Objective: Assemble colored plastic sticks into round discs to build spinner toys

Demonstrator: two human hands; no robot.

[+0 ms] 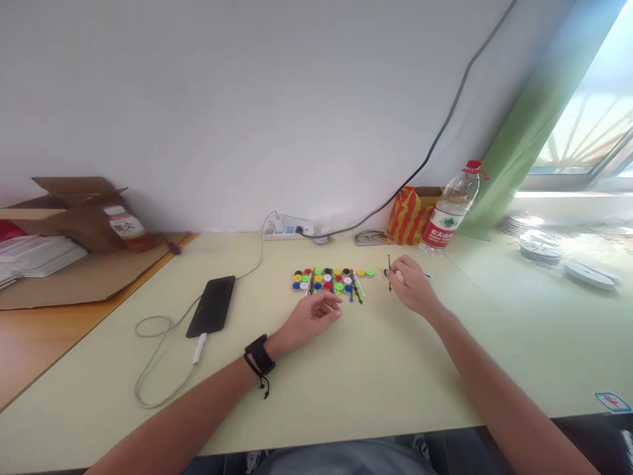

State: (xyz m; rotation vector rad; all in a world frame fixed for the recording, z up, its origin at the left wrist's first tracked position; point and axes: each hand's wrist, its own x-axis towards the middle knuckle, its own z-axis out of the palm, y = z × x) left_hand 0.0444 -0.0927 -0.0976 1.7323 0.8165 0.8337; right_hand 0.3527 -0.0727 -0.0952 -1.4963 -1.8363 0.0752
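Rows of small coloured discs (327, 278) lie on the pale table in front of me, with several thin coloured sticks (358, 290) across them. My left hand (316, 315) rests just below the discs, its fingers loosely curled and apart, holding nothing visible. To the right of the discs, my right hand (409, 284) pinches a thin dark stick (389, 280) between thumb and fingers. A small blue-tipped piece (428, 277) shows just beyond that hand.
A phone (211, 307) with a white cable lies at left. Behind are a power strip (287, 227), glasses (370, 236), a striped bag (408, 216) and a large bottle (451, 210). Cardboard (93, 277) is far left; stacked discs (540, 245) sit far right.
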